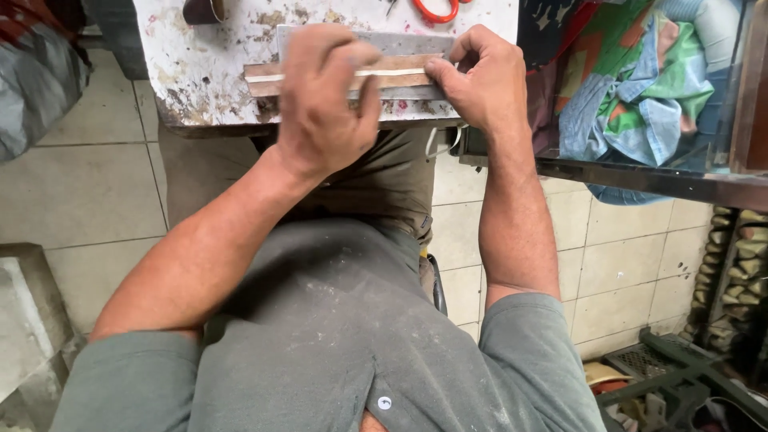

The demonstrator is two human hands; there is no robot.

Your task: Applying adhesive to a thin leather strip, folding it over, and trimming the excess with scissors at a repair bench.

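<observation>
A long brown strip with a pale line along it (400, 74) lies on a stained white worktop (200, 72), with a grey metal ruler (400, 42) just behind it. My left hand (324, 100) presses down on the strip's left part, fingers curled over it. My right hand (480, 76) pinches the strip's right end with thumb and fingers. Whether a small tool sits in either hand is hidden.
Orange-handled scissors (436, 10) lie at the worktop's far edge. A heap of coloured cloth (640, 88) fills a dark-framed shelf (640, 180) on the right. Beige floor tiles (88, 184) lie below, a grey slab (28, 320) at the left, metal parts (672, 360) lower right.
</observation>
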